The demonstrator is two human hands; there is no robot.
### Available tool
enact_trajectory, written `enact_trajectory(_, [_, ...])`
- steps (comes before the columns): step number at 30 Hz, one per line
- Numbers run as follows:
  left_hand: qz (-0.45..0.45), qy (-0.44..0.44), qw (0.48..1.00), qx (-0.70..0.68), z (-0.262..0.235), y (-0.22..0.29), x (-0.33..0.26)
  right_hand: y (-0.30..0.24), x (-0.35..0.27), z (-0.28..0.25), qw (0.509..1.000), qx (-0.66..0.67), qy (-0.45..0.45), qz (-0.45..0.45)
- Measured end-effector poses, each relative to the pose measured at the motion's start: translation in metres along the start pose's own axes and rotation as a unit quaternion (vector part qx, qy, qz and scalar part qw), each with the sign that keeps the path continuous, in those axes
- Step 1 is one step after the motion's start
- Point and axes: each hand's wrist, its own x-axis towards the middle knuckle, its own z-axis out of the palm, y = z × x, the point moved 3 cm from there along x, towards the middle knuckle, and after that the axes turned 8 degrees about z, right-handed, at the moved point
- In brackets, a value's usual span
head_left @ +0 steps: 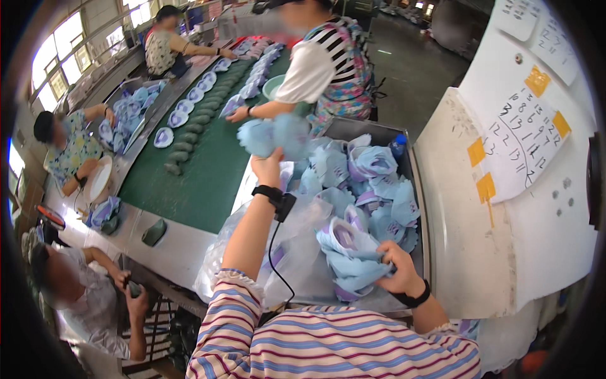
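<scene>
Left hand point(267, 167): pinching pale-blue piece point(256, 136) just beyond it | Right hand point(404, 270): gripping blue-and-lilac bundle point(351, 264) to its left

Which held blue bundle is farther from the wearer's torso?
The blue bundle in the left hand, held well forward; the other bundle, in the right hand, is nearer the torso.

Right of the grip of your right hand point(402, 268), you have a beige panel point(451, 234) and, past it, a white board point(571, 237) bearing a paper sheet point(524, 148) held by orange-yellow tape point(538, 80). Well ahead of that grip, you see shaded grey floor point(416, 72); a bulky dark shape point(464, 28) stands there, perhaps covered, though the view is dim. Leftward runs your green-topped table point(211, 170), edged in metal; farther left, windows point(66, 41) glare with daylight.
</scene>
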Motion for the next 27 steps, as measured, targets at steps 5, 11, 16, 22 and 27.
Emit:
enact_trajectory(5, [0.02, -0.076, 0.997, 0.026, 0.032, 0.0, 0.009, 0.011, -0.018, -0.017, 0.996, 0.004, 0.037, 0.081])
enact_trajectory(11, [0.043, -0.407, 0.857, 0.312, 0.063, -0.041, -0.044, -0.001, 0.01, 0.006, 0.998, 0.048, -0.022, 0.043])
enact_trajectory(16, [-0.104, -0.233, 0.967, -0.013, 0.055, -0.017, -0.033, 0.007, 0.017, 0.017, 0.994, 0.076, -0.048, 0.063])
enact_trajectory(22, [-0.121, -0.399, 0.904, 0.095, 0.024, 0.042, -0.029, 0.024, 0.051, 0.017, 0.944, 0.261, -0.067, 0.191])
enact_trajectory(27, [-0.211, -0.517, 0.826, 0.075, -0.026, 0.098, -0.068, 0.018, 0.112, 0.023, 0.794, 0.504, -0.148, 0.307])
